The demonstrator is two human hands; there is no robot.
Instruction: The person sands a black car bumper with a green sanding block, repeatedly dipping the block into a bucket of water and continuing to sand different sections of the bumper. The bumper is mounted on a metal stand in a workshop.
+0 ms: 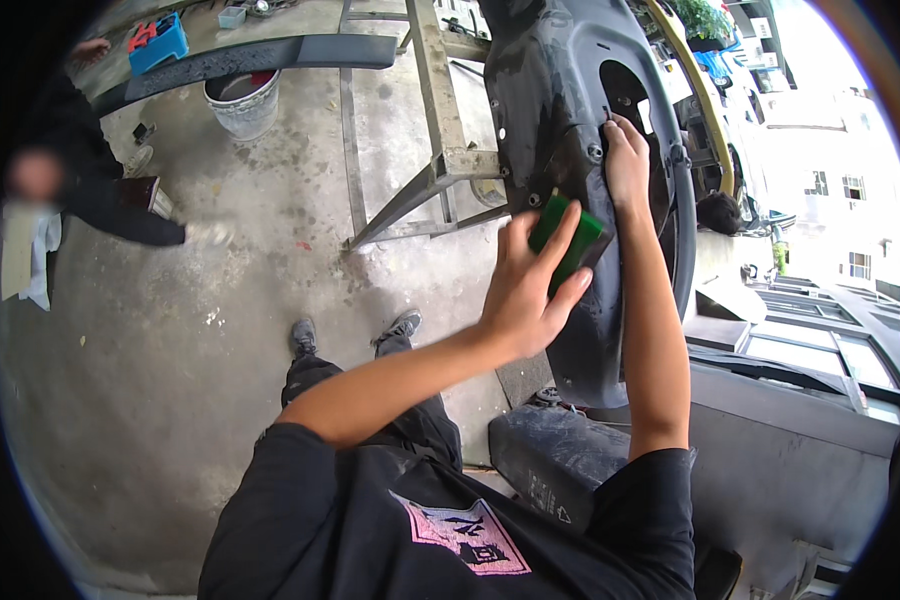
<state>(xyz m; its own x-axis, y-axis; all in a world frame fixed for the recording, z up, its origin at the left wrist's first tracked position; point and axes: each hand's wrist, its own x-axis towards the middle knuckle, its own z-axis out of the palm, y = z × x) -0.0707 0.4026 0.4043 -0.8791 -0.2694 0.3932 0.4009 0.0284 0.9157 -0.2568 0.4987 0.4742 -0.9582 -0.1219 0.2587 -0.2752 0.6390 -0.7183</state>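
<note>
A dark grey car bumper (560, 130) stands on end to the right, in front of me, with smudged patches on its surface. Gripped by its sides in my left hand (530, 285) is a green sanding block (580, 235), with a darker face at one end. The block lies against the bumper's lower middle part. Higher up, my right hand (626, 165) is closed on the rim of an oval opening in the bumper, its fingertips partly hidden at the edge. My right forearm runs up along the bumper's right side.
A metal stand (440, 170) is beside the bumper. At left, a co-worker's dark sleeve (120, 215) reaches out, near a long dark trim panel (260, 62), a bucket (242, 110) and a blue bin (160, 45). A black plastic-covered object (545, 455) sits below the bumper.
</note>
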